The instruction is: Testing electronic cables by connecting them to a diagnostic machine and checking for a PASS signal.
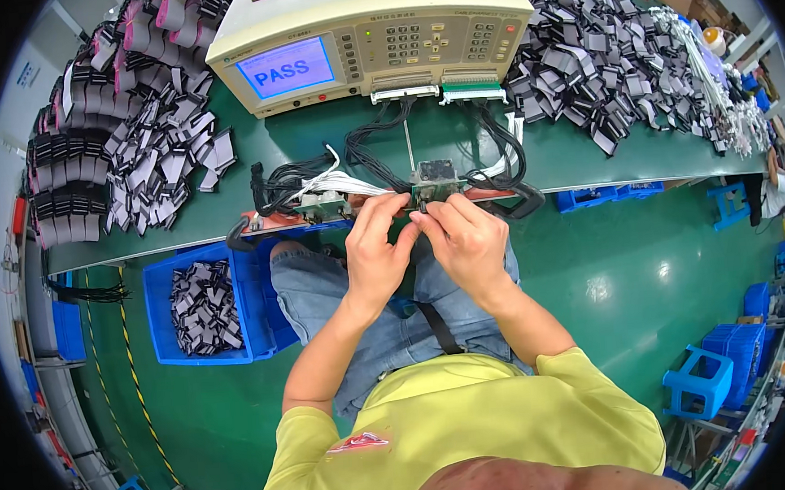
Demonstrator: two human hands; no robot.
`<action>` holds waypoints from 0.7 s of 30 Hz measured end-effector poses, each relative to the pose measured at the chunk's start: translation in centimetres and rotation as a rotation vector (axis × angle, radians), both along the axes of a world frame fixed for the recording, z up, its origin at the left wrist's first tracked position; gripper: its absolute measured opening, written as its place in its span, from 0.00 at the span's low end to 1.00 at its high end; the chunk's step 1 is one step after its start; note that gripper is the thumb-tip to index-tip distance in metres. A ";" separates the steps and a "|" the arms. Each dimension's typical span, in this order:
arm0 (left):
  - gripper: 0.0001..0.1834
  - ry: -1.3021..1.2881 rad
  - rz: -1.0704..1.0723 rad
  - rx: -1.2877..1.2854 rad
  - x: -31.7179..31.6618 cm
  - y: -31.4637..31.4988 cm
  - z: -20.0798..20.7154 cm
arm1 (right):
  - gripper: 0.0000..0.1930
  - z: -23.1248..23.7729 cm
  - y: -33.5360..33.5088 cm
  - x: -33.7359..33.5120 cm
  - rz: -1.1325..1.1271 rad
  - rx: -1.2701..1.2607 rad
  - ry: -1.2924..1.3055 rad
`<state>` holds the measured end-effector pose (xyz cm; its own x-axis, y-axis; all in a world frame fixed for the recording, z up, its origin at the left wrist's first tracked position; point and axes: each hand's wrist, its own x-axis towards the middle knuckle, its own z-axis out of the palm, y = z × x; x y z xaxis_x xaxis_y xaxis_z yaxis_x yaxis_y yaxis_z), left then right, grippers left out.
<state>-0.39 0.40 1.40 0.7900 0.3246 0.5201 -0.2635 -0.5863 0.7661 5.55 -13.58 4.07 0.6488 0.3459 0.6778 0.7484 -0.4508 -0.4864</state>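
Two hands close together at the near edge of the worktop (pixel 291 133). Left hand (pixel 376 239), right hand (pixel 471 237): thumbs and fingertips bunched around a small dark connector (pixel 423 207), exact pinch too small to discern. Connector directly before a grey block (pixel 435 176), edge placement probably for short reach. Behind, black wires (pixel 359 145) leading toward the tester (pixel 371 40), screen likely angled for reading. Left cable pile (pixel 158 156) and right cable pile (pixel 588 58) flanking, presumably for a free middle.
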 end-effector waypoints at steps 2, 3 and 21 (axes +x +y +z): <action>0.22 0.003 -0.015 -0.010 0.2 0.1 0.0 | 0.08 0.2 0.1 -0.1 -0.011 -0.013 0.013; 0.22 0.003 -0.028 -0.022 0.3 0.1 0.0 | 0.07 0.3 0.1 -0.1 -0.020 -0.028 0.024; 0.17 -0.021 0.112 -0.004 1.3 -0.9 -0.4 | 0.13 -0.7 2.0 -0.5 -0.135 0.080 0.073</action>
